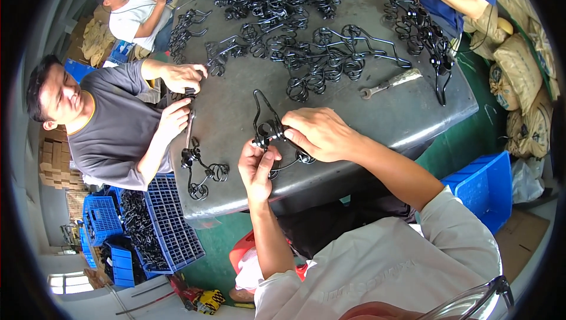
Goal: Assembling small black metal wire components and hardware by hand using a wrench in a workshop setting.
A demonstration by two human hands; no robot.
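Observation:
Near the front edge of the dark table I hold a black coiled-wire spring piece (266, 128) with both hands. A long bent wire loop rises from its far end, and coils show between and below my fingers. My left hand (257, 169) is closed on its near left side, thumb and fingers pinching. From the right, my right hand (321, 135) grips the piece with thumb and curled fingers; part of it is hidden there. Beyond my right hand an open-end wrench (386, 83) with a wrapped handle lies on the table.
Heaps of similar black wire pieces (330, 54) cover the far tabletop (236, 93). One more piece (197, 169) lies at the left edge. Three co-workers handle pieces around the table. Blue crates (177, 220) stand at left, a blue bin (480, 193) and sacks (519, 72) at right.

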